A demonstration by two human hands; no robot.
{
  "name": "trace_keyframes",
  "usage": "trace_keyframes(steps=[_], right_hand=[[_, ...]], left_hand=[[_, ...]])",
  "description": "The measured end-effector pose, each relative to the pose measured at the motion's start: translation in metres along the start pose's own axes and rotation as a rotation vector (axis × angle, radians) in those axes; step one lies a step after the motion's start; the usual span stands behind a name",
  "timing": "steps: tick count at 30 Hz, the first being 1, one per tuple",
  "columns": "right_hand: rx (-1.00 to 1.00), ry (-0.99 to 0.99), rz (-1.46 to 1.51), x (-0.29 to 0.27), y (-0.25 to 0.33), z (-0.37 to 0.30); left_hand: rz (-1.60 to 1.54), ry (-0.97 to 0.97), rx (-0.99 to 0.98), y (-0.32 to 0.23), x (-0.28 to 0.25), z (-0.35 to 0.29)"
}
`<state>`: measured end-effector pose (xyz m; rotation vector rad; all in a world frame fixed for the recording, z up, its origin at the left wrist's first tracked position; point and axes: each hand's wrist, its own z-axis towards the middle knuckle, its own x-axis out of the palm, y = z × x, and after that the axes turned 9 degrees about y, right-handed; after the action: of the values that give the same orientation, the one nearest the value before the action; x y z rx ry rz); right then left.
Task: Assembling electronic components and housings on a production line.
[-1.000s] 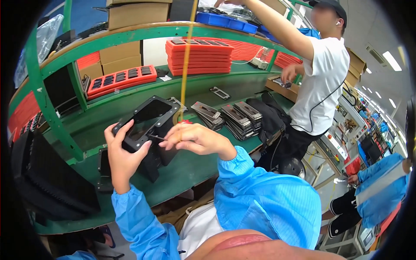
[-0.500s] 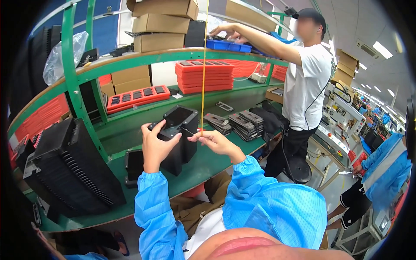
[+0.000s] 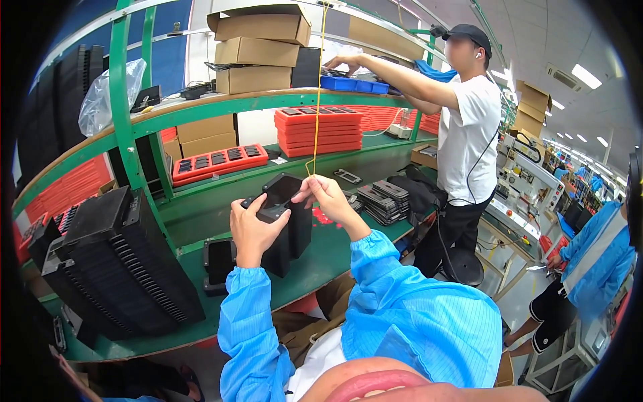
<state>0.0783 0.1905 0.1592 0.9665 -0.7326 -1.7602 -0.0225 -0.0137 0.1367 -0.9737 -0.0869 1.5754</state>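
My left hand grips a small black rectangular part, its thumb and fingers closed round the sides. The part rests at the near edge of a tall black block standing on the green bench. Behind it on the block lies a black frame with a dark panel and screws at its corners. My right hand is pinched at the frame's right edge; its fingertips hide whatever they hold. A thin yellow cord hangs down just behind that hand. A similar black frame lies left of the block.
A large stack of black panels stands at the left. Flat metal-edged parts lie in piles to the right. Red trays and cardboard boxes fill the shelving. A co-worker stands at the right, reaching over blue bins.
My right hand has moved up and away along the frame's right edge. The thin metal tool seen at its fingertips before no longer shows. Small red bits on the bench have come into view.
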Motion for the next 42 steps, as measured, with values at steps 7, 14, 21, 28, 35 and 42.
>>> trace_keyframes(steps=[7,14,21,28,35,42], right_hand=[[-0.038,-0.075,0.362,0.011,-0.041,-0.034],[0.013,-0.18,0.249,0.029,-0.049,-0.022],[-0.108,-0.104,0.125,0.03,0.002,0.006],[-0.137,-0.247,-0.057,-0.013,0.002,0.004],[-0.162,-0.341,0.177,-0.055,-0.039,-0.003],[-0.121,-0.345,0.169,-0.062,-0.048,-0.009]], left_hand=[[0.003,-0.02,0.01,0.001,0.003,0.002],[0.054,-0.026,0.023,-0.002,0.002,0.005],[-0.547,0.069,-0.222,0.03,0.005,0.029],[-0.434,-0.349,-0.236,0.125,-0.037,-0.012],[0.128,-0.301,-0.264,0.122,-0.026,-0.073],[0.296,-0.254,-0.348,0.111,-0.004,-0.104]])
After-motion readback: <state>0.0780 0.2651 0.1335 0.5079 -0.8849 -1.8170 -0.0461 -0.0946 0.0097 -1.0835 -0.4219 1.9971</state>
